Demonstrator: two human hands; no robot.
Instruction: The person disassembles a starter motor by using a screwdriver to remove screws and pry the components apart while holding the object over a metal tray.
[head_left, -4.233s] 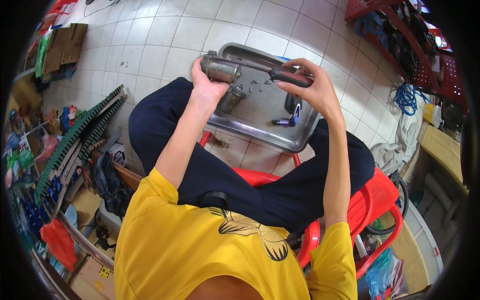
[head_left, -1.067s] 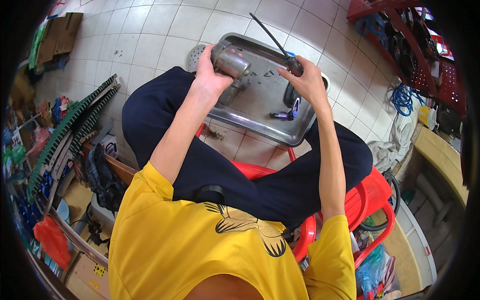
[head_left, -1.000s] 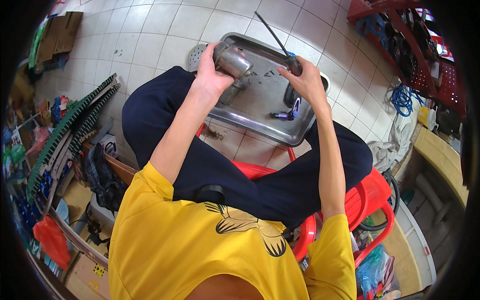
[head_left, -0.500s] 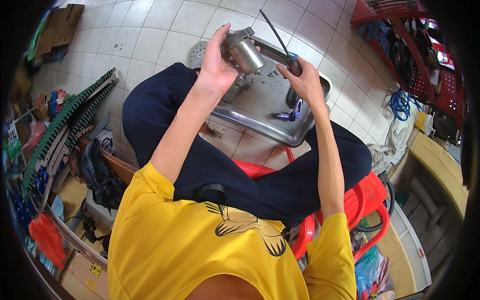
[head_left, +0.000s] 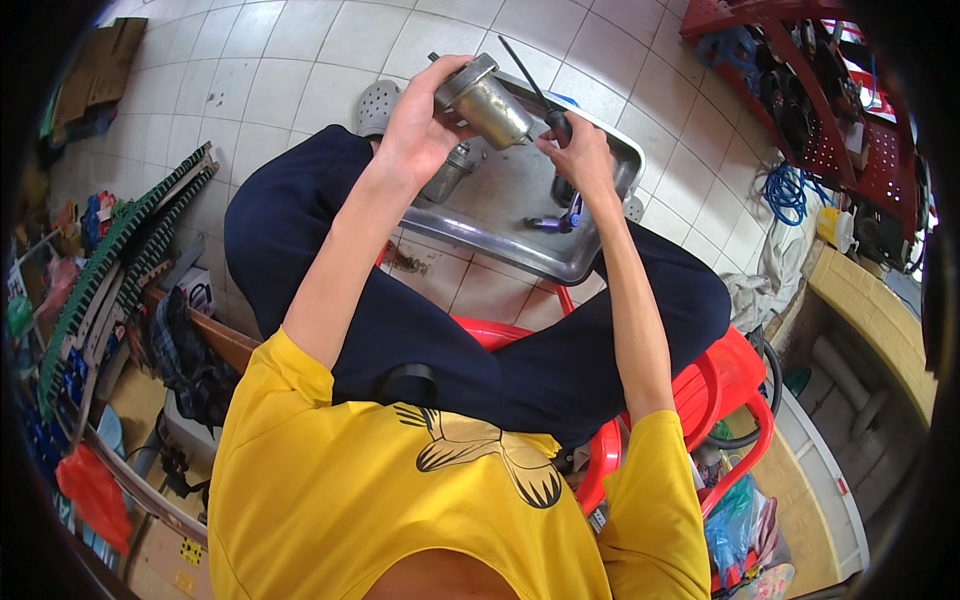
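Metal, dull grey and cylindrical, the motor housing [head_left: 487, 100] sits in my left hand [head_left: 420, 130], held up above the steel tray [head_left: 600, 255] on the tiled floor. My fingers wrap its near end, clenched firmly around it. Its long axis runs slantwise: the capped end points up and to the left, away from me, and the other end points down and to the right, toward my right hand [head_left: 580, 160].

My right hand is closed around the dark handle of a screwdriver [head_left: 532, 85]. Its thin shaft rises up and to the left from my fist, passing just beside the housing; I cannot tell whether the two touch.

Below the housing, a second grey metal part [head_left: 447, 175] stands in the tray, partly hidden by my left wrist. A small purple-handled tool [head_left: 555, 222] lies in the tray near my right forearm.

I sit on a red plastic stool [head_left: 720, 380], knees spread either side of the tray. A grey clog [head_left: 378, 100] rests on the tiles by my left knee.
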